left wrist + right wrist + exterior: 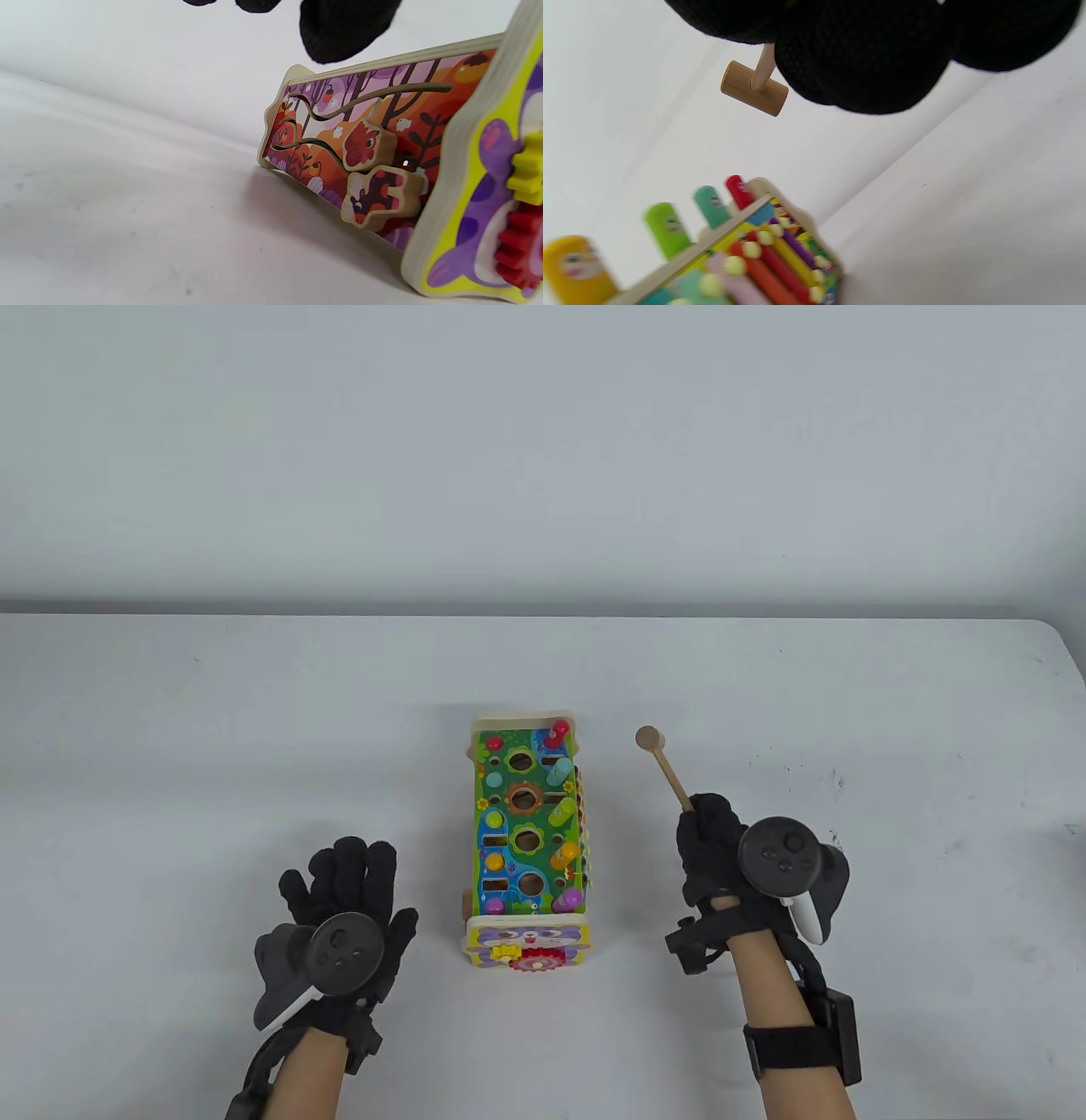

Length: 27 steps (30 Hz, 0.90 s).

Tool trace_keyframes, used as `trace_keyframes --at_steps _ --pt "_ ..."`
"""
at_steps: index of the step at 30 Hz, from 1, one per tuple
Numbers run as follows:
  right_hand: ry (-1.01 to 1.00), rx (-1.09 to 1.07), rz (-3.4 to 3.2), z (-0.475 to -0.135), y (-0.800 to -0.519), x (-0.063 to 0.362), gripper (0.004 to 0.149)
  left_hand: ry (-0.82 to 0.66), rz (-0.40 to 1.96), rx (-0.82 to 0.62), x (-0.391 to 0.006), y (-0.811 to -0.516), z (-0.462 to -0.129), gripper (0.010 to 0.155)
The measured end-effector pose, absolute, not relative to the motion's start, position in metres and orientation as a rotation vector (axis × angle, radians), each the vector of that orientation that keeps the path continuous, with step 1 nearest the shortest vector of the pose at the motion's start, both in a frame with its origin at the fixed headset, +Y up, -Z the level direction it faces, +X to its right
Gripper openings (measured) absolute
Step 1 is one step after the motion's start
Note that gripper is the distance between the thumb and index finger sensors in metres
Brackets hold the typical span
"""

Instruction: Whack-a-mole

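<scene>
The whack-a-mole toy box (pixel 526 848) stands mid-table, its green top showing raised pegs along the right side: red (pixel 560 731), teal (pixel 561 768), green (pixel 563 813), yellow (pixel 565 855) and purple (pixel 570 897). My right hand (pixel 713 848) is to the right of the box and grips the handle of a small wooden hammer (pixel 662 768), whose head points away and up-left. In the right wrist view the hammer head (pixel 754 88) is in the air above the pegs (pixel 666 228). My left hand (pixel 344 899) lies flat, fingers spread, on the table left of the box, holding nothing.
The box's left side panel with sliding animal pieces (pixel 369 169) fills the left wrist view, and gears (pixel 526 957) sit on its near end. A xylophone of coloured bars (pixel 772 262) is on its right side. The table's far edge (pixel 543 617) meets a pale wall.
</scene>
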State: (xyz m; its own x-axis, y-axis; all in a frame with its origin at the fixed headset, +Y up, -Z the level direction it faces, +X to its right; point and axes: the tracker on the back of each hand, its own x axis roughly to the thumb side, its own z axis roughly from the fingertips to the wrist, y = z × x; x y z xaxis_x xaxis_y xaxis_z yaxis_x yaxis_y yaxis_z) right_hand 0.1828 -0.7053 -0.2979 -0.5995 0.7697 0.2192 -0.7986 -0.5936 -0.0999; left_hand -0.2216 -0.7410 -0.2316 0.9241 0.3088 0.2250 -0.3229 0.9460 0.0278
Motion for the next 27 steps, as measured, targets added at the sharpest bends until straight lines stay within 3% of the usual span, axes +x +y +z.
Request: trace_keyframes --at_steps 12,27 --pt "-0.013 0.35 1.81 -0.277 -0.718 0.185 0.045 -0.206 0.348 0.06 -0.224 -0.741 -0.232 0.078" --pt "0.15 0.611 1.67 -0.273 -0.702 0.193 0.043 -0.195 0.355 0.049 -0.225 -0.741 -0.233 0.078"
